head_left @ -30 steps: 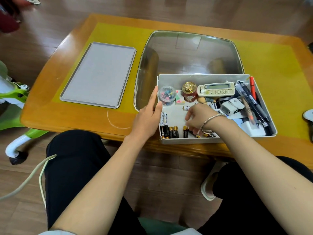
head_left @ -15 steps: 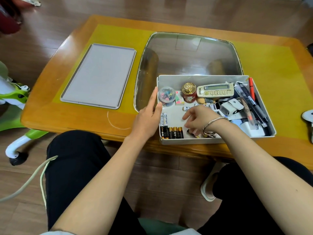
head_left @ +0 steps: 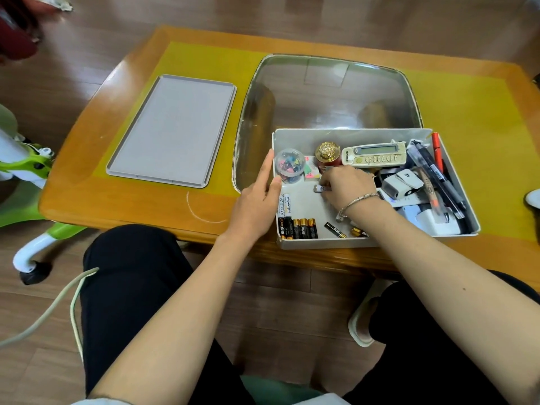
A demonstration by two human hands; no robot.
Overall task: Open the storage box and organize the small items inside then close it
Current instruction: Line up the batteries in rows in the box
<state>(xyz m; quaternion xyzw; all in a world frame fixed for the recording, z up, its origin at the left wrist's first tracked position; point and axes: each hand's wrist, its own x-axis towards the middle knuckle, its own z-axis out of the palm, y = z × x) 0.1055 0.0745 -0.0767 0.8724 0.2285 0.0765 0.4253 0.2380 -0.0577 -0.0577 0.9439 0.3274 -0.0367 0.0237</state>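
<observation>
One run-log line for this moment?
lid off | left hand steadies box | right hand pinches small item | batteries lined up

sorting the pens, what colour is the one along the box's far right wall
Red, lying against the box wall; head view.

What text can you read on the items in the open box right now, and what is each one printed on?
"Heybright": on the white battery by the box's left wall.
"Shinco": on the left end of the beige remote.
Too small or blurred: the black-and-gold batteries, the remote's buttons, the pens.
</observation>
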